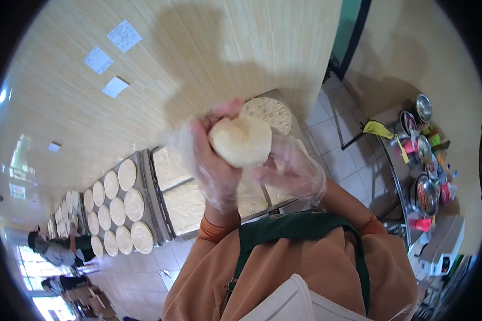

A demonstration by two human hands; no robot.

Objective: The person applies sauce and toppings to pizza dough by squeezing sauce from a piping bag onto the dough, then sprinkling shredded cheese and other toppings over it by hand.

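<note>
A pale, smooth lump of dough [240, 143] is held up in front of my chest, with a crease along its upper edge. My left hand [211, 152], in a clear plastic glove, wraps round its left side and underside. Against the dough's right edge, my gloved right hand [294, 167] has its fingers curled, some of them hidden behind the lump. Beneath both hands, a metal tray holds flat rectangular dough sheets [185, 206]. A round, dimpled dough disc [266, 113] lies at the tray's far end.
Left of the tray, several round dough discs [111, 214] sit on another table. A person [56, 249] stands farther left. At right, a side table carries metal bowls [426, 193], a yellow cloth [377, 129] and a white appliance [443, 243]. Papers [124, 36] hang on the wall ahead.
</note>
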